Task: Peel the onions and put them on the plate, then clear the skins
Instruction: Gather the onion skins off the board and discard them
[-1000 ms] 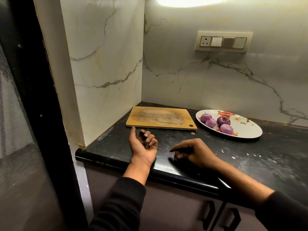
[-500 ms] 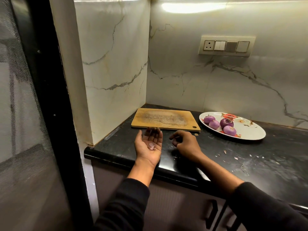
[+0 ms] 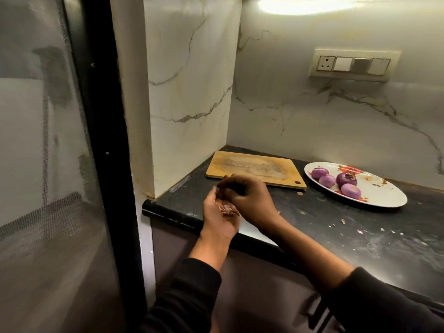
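The black counter carried a wooden cutting board in its back corner. Right of the board sat the white plate with four peeled onions. In front of the board, the left hand lay palm up, cupped around a small heap of skins. The right hand, half a second earlier apart beside it, had moved over the left palm, fingers curled; whether it pinched a skin could not be told. Loose scraps dotted the counter below the plate.
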Available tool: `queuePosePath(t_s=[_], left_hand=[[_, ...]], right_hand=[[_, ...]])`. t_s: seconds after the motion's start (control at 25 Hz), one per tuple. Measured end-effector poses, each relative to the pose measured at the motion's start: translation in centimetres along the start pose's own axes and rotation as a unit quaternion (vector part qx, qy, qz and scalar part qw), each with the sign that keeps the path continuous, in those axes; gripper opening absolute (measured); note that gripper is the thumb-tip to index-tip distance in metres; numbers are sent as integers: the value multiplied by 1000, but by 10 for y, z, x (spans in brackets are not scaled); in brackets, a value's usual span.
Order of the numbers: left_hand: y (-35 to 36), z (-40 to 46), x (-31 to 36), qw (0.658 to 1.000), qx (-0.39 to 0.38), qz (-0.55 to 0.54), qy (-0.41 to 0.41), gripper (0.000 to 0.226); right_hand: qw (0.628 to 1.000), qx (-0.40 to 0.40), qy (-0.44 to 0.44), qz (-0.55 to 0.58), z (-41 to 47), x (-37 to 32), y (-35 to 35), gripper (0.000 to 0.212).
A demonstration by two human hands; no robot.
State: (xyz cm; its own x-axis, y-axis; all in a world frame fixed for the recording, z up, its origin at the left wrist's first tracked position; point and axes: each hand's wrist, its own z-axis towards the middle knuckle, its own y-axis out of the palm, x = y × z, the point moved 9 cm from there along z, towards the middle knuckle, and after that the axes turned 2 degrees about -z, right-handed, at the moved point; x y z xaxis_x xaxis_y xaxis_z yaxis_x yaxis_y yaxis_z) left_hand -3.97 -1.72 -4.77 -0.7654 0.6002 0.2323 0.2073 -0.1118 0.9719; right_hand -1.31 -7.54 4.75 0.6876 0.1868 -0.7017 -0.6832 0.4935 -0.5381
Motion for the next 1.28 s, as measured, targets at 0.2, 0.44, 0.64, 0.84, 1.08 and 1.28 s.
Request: queuePosePath(t_s=[0.2, 0.44, 0.64, 0.84, 1.08, 1.28], left_hand=[[-23, -38, 44, 999, -34, 4, 26, 46], [-99, -92, 113, 995, -15, 30, 96, 47], [-195, -159, 153, 992, 72, 39, 100, 49], [-303, -226, 161, 972, 211, 10, 100, 53], [-406, -285, 143, 933, 346, 20, 91, 46], [-463, -320, 146, 857, 444, 261, 28, 45]], right_hand=[[1000, -4, 4, 21, -21, -10, 58, 18], [993, -59, 18, 105, -60, -31, 155, 14], [977, -141, 71, 144, -116, -29, 256, 15], [944, -225, 176, 165, -194, 2, 354, 15], [913, -321, 225, 112, -272, 38, 424, 12], [882, -400, 248, 18, -299, 53, 458, 20]])
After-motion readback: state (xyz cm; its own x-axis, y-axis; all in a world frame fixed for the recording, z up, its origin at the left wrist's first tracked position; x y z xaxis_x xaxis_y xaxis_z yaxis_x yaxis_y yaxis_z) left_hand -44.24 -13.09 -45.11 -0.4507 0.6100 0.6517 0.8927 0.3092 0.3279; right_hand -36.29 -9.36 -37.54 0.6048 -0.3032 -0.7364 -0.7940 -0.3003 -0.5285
